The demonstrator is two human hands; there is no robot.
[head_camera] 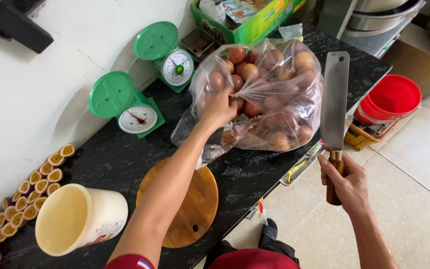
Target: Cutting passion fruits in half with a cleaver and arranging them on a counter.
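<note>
My left hand (218,109) reaches into clear plastic bag (265,94), fingers clenched on film at its mouth. Bag sits on black surface (115,159), packed with brown round fruit (249,71). My right hand (347,182) off surface edge, fingers wrapped around wooden handle of cleaver (335,102), blade up. Cream bucket (78,219) beside round wooden board (195,204), inside looks bare. Halved fruit (23,194) rowed along wall. Red buckets (391,99) stacked on floor.
</note>
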